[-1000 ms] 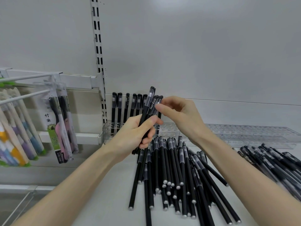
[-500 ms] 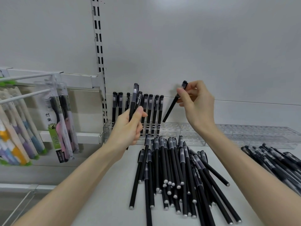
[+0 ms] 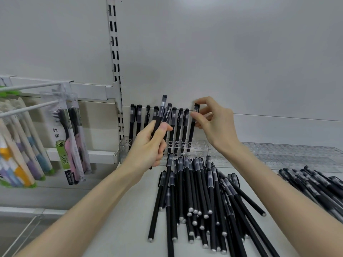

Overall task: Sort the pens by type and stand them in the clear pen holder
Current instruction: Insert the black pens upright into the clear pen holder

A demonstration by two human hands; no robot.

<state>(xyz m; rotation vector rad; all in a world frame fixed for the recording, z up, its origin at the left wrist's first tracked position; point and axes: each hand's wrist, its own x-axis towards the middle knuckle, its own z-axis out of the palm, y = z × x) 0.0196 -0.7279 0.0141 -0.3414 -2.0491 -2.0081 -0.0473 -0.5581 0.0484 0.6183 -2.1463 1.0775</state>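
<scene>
Your right hand (image 3: pixel 215 125) has swung its pen (image 3: pixel 192 132) upright into the clear pen holder (image 3: pixel 199 147), fingers (image 3: pixel 196 115) pinching its cap, your left hand (image 3: pixel 148 147) gripping two pens (image 3: pixel 163 111)

The left hand (image 3: pixel 148 148) and right hand (image 3: pixel 218 127) are noted bare, forearms (image 3: pixel 83 206) likewise uncovered to the frame's edge, fingernails (image 3: pixel 164 126) trimmed short and plain.

Black pens (image 3: pixel 178 127) stand upright in the clear pen holder (image 3: pixel 200 147); loose pens (image 3: pixel 197 191) (caps rearward) lie piled before it.
</scene>
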